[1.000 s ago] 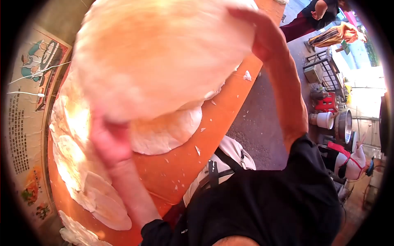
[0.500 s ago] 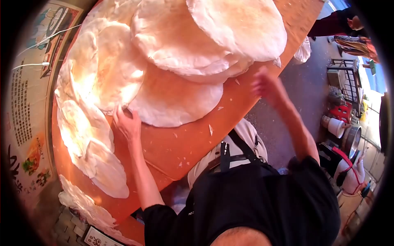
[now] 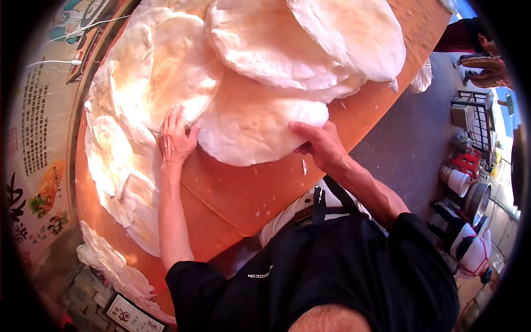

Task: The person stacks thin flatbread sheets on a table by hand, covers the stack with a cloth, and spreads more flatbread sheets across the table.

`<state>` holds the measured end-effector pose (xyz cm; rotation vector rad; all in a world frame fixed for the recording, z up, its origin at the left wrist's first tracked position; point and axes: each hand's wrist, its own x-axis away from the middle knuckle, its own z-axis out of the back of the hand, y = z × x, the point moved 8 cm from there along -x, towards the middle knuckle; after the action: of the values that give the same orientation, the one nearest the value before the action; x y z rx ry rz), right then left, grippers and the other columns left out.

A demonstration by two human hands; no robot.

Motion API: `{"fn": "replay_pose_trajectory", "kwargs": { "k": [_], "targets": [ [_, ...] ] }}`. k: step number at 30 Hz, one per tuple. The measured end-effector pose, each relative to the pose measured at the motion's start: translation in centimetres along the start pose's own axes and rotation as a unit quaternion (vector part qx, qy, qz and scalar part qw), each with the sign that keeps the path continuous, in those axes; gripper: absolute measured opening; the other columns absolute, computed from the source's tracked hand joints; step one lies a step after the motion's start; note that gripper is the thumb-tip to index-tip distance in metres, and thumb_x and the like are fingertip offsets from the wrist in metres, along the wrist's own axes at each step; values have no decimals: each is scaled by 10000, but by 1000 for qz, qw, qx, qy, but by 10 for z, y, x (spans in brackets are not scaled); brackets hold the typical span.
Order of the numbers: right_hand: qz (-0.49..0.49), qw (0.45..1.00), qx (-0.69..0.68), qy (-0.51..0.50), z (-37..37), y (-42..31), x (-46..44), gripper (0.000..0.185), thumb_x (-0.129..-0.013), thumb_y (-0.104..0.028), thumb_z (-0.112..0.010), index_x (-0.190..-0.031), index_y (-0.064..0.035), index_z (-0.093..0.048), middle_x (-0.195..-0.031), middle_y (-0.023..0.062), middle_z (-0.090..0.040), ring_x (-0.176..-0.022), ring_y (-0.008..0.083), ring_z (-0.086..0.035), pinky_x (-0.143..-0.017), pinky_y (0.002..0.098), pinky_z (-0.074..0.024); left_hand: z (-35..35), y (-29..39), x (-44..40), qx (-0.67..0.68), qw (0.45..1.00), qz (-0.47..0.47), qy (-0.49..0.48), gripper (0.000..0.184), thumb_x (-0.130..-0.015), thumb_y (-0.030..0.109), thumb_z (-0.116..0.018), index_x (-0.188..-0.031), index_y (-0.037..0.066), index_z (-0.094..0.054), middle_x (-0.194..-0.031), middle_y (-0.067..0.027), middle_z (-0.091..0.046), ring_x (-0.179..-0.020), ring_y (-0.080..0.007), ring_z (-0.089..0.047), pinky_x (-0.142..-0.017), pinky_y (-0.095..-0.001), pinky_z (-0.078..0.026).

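Note:
A large, round, pale flatbread (image 3: 257, 124) lies nearest me on the orange tabletop (image 3: 221, 193), its far part beneath other flatbreads. My right hand (image 3: 323, 145) grips its right edge, thumb on top and fingers curled under, mostly hidden. Over on the left, my left hand (image 3: 176, 137) rests with fingers stretched across the lower edge of another flatbread (image 3: 180, 72); its thumb is beside the near flatbread's left edge. More flatbreads overlap behind, among them a thick-edged one (image 3: 265, 44) and one at the upper right (image 3: 357, 39).
Thinner flatbreads (image 3: 119, 160) overlap along the table's left side. A printed wall poster (image 3: 41, 133) stands beyond that edge. To the right are the floor (image 3: 381, 133), a white bucket (image 3: 456, 181), a metal basin (image 3: 478, 202), a black rack (image 3: 473, 113) and other people.
My right hand has come left from near the table edge and taken hold of the near flatbread. My left hand has flattened onto the left flatbread. The camera view has shifted slightly.

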<state>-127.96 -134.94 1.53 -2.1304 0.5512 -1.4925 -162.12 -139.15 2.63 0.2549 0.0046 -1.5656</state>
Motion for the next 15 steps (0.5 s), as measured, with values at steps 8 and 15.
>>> {"fn": "replay_pose_trajectory", "kwargs": {
  "k": [8,15],
  "targets": [
    [150,986,79,6,17,-74,110,273,-847,-119,-741,-1076,28,-710,-996,80,-735,-940,158,-682,-851,303,-536,3,-23,28,4,1000,5,-2,602,-818,242,-691,-1339,-17,-534,-1381,-215,-520,-1325,-394,-445,-1079,-476,-396],
    [196,947,250,-56,30,-219,123,406,-801,-119,-662,-1172,44,-642,-1067,148,-707,-932,239,-700,-857,372,-560,-14,-28,19,-76,997,3,24,526,-817,176,-680,-1293,-10,-554,-1327,-191,-546,-1254,-365,-492,-1037,-462,-438]
  ]
}}
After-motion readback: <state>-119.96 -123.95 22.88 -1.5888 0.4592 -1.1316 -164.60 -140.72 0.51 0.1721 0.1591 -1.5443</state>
